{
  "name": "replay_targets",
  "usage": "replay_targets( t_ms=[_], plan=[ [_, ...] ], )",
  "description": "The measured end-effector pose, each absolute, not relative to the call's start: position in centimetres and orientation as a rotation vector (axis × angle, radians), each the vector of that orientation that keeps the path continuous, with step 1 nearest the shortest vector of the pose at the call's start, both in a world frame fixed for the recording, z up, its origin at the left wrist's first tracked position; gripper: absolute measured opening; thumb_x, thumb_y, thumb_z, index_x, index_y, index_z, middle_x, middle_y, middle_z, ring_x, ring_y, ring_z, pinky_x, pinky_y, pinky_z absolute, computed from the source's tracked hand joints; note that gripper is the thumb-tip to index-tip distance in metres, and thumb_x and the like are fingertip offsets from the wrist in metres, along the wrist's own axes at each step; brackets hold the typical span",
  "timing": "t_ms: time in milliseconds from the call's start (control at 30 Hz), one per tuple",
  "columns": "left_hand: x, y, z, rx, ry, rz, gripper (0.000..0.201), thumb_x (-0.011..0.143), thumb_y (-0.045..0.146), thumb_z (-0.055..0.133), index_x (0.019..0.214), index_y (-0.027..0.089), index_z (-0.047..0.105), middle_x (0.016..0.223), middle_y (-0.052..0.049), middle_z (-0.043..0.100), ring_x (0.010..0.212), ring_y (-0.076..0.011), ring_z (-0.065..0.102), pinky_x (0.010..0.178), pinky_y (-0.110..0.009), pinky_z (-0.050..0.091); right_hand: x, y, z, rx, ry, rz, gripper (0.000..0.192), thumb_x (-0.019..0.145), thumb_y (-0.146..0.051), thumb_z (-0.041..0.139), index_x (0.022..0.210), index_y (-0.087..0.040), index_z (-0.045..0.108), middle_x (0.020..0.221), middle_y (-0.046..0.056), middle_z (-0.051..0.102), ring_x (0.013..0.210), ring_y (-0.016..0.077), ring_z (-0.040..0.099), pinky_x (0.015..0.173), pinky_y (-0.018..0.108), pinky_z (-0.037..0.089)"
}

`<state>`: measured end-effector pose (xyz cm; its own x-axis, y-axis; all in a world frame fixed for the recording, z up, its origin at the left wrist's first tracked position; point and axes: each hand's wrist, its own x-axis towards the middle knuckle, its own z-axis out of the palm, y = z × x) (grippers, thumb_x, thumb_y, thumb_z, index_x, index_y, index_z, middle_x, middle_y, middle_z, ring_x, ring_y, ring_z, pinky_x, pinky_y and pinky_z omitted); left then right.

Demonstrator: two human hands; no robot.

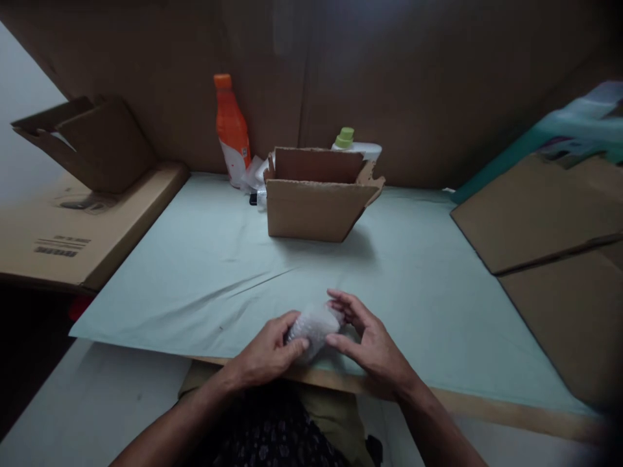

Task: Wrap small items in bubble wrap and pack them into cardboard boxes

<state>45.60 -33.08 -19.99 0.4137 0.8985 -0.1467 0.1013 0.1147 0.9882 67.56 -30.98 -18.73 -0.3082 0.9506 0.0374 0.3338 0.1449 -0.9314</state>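
Bubble-wrapped bundle (314, 326), small and oblong, located lower centre of frame, held just above the near edge of the worktop (204, 272). Contents hidden by the wrap.

Left hand (265, 353) at the bundle's lower left end, fingers curled around it, thumb pressed on the upper face. Right hand (372, 344) at the upper right end, fingers only half closed, tips pinching or smoothing the loose wrap there. Bundle lying between the two hands, both in contact; no gap visible at either end.

Step in hand, by judgement: closing of the wrap around the item, right end not yet neatly folded. Next move likely calls for a firm hold with the left while the free end is tucked flat, without letting the wrap unroll.

Beyond the hands: open cardboard box (316, 198), centre of frame, flaps up, well apart from the bundle, interior not visible. Orange bottle (232, 130) upright behind and left of the box; white bottle with green cap (351, 144) behind its right rear corner. Crumpled plastic between orange bottle and box, detail unclear. Flattened cardboard sheets (535, 211) at right of frame; folded cartons at upper left. Pale green cloth covering the worktop, creased at centre left.
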Motion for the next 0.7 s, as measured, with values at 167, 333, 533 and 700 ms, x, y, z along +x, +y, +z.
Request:
replay_targets(
  t_ms=[167,333,533,700],
  plan=[
    [44.6,-31.2,-19.0,1.639,1.004,0.527,0.03,0.09,0.039,0.061,0.11,0.017,0.067,0.093,-0.003,0.069,0.08,-0.0179,0.06,0.069,-0.027,0.046,67.9,-29.5,-17.0,-1.248,-2.045,1.16,0.006,0.085,-0.027,0.064,0.086,-0.021,0.064,0.075,0.0,0.066,0.069,0.0165,0.061,0.063,0.027,0.048],
    [42.9,-24.0,-14.1,2.216,1.259,0.983,0.058,0.09,0.036,0.065,0.142,0.018,0.049,0.141,-0.016,0.058,0.13,-0.0294,0.055,0.109,-0.046,0.045,69.2,-27.4,-15.6,-1.306,-2.093,1.094,0.006,0.085,-0.027,0.06,0.084,-0.021,0.062,0.075,-0.001,0.065,0.069,0.0154,0.061,0.063,0.025,0.048],
    [42.6,-14.5,-10.5,2.644,1.562,1.153,0.041,0.088,0.014,0.06,0.129,0.014,0.057,0.133,-0.017,0.063,0.135,-0.033,0.051,0.113,-0.053,0.039,73.0,-24.3,-12.8,-1.295,-1.973,1.018,0.033,0.087,-0.036,0.067,0.119,-0.028,0.068,0.107,0.005,0.074,0.093,0.0207,0.072,0.08,0.027,0.058],
    [42.8,-14.7,-13.0,2.71,1.452,1.116,0.022,0.092,0.004,0.048,0.099,0.019,0.062,0.104,-0.007,0.073,0.101,-0.0232,0.067,0.109,-0.053,0.041,77.1,-20.3,-10.4,-1.387,-1.518,0.608,0.039,0.071,-0.051,0.084,0.1,-0.028,0.071,0.087,0.006,0.073,0.071,0.0196,0.069,0.059,0.025,0.057]
  ],
)
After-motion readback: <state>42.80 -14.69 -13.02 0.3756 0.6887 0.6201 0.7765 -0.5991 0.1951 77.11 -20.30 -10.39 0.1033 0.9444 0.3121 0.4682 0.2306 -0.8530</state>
